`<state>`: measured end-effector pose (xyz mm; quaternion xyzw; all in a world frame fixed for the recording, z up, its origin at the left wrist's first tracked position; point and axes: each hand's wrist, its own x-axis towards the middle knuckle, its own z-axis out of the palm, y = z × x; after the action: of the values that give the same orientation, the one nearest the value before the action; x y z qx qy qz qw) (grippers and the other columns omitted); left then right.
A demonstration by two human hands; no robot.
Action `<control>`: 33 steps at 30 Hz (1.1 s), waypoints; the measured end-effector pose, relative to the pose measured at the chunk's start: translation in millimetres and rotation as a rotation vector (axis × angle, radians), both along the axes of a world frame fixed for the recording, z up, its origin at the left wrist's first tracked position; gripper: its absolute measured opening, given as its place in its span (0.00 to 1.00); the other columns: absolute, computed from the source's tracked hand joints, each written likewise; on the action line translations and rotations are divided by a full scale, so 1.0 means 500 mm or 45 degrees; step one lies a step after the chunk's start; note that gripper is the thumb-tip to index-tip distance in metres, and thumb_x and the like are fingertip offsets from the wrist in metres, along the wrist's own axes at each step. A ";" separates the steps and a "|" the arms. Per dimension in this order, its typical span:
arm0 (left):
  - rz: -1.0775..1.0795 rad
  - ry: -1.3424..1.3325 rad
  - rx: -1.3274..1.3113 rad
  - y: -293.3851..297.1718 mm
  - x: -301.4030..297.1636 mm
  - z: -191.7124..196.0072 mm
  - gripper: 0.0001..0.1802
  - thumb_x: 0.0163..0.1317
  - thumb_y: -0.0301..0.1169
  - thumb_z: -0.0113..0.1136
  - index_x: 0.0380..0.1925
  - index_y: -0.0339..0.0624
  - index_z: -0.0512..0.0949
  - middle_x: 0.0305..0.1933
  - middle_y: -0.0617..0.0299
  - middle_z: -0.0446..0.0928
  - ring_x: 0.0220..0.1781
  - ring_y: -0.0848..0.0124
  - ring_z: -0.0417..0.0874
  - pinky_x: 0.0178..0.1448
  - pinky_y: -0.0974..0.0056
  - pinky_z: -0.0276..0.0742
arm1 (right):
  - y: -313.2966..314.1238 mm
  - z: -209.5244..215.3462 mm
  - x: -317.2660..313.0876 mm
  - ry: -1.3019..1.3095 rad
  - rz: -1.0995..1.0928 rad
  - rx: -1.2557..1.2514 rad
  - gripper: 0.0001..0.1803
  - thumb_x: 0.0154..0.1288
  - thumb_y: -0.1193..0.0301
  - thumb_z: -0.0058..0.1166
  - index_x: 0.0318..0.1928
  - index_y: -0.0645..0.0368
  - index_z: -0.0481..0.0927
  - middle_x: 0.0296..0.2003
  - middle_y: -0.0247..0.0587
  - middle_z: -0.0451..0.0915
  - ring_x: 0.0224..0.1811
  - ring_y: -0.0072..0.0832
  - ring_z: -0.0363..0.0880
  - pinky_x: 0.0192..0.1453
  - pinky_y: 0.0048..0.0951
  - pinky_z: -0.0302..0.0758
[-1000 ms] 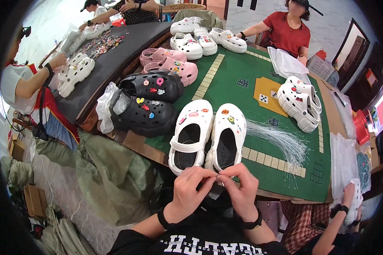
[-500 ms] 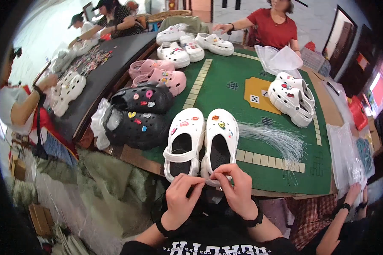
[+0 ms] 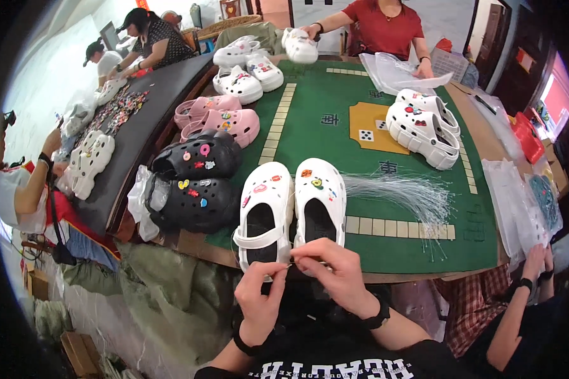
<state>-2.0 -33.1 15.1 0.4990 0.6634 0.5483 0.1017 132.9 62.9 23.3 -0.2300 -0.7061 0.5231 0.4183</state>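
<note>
A pair of white clogs stands before me, toes pointing away: the left clog (image 3: 267,189) has its strap across the opening, and the right clog (image 3: 321,189) sits close beside it. Colourful charms dot both toes. At the left clog's heel my left hand (image 3: 259,300) pinches with thumb and forefinger. Close to it, my right hand (image 3: 334,275) is closed in a pinch near the right clog's heel. Something thin shows between the fingertips, too small to name. A bundle of clear thin plastic strands (image 3: 401,197) lies to the right of the clogs.
Black clogs (image 3: 199,205) and pink clogs (image 3: 231,123) line the left side of the green table mat (image 3: 310,142). Another white pair (image 3: 423,132) stands at right. Across the table, a person in red (image 3: 385,31) holds a white clog (image 3: 299,47). Plastic bags (image 3: 509,196) lie at the right edge.
My hands have shifted left, toward the left clog's heel, still pinching. Across the table, the person in red has taken hold of a white clog and lifted it. The whole view has shifted slightly.
</note>
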 end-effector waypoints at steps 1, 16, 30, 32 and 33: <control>0.016 -0.002 -0.006 -0.002 0.002 -0.002 0.07 0.56 0.17 0.65 0.35 0.37 0.81 0.31 0.55 0.81 0.32 0.62 0.83 0.37 0.63 0.76 | -0.004 -0.001 0.003 0.028 -0.047 -0.100 0.08 0.65 0.79 0.60 0.44 0.62 0.83 0.37 0.43 0.83 0.37 0.33 0.84 0.42 0.29 0.79; -0.242 -0.077 0.071 0.001 0.029 -0.004 0.10 0.52 0.19 0.71 0.36 0.37 0.83 0.29 0.57 0.81 0.29 0.63 0.82 0.34 0.63 0.76 | -0.034 -0.027 0.034 -0.003 -0.114 -0.032 0.07 0.61 0.77 0.66 0.39 0.63 0.83 0.33 0.41 0.84 0.33 0.30 0.84 0.38 0.27 0.80; -0.098 0.086 0.127 0.016 0.019 -0.017 0.08 0.53 0.19 0.71 0.32 0.37 0.81 0.28 0.59 0.80 0.26 0.66 0.81 0.31 0.65 0.75 | -0.033 -0.027 0.024 -0.138 -0.186 0.357 0.08 0.61 0.79 0.64 0.41 0.62 0.82 0.35 0.41 0.85 0.39 0.37 0.84 0.59 0.39 0.77; -0.076 0.013 0.137 0.015 0.024 -0.016 0.08 0.54 0.20 0.71 0.32 0.37 0.81 0.28 0.58 0.81 0.26 0.68 0.81 0.31 0.66 0.76 | -0.033 -0.026 0.024 -0.170 -0.231 0.440 0.08 0.60 0.78 0.65 0.41 0.60 0.82 0.36 0.39 0.85 0.41 0.37 0.84 0.61 0.44 0.76; -0.073 0.011 0.137 0.013 0.024 -0.014 0.08 0.54 0.20 0.71 0.32 0.37 0.81 0.28 0.58 0.81 0.26 0.68 0.81 0.31 0.66 0.76 | -0.034 -0.024 0.024 -0.172 -0.228 0.441 0.08 0.60 0.78 0.65 0.41 0.60 0.82 0.36 0.39 0.85 0.41 0.37 0.84 0.61 0.44 0.76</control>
<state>10.2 -26.5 8.2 0.5250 0.6187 0.5778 0.0876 144.6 46.0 11.1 -0.2511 -0.7886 0.3381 0.4480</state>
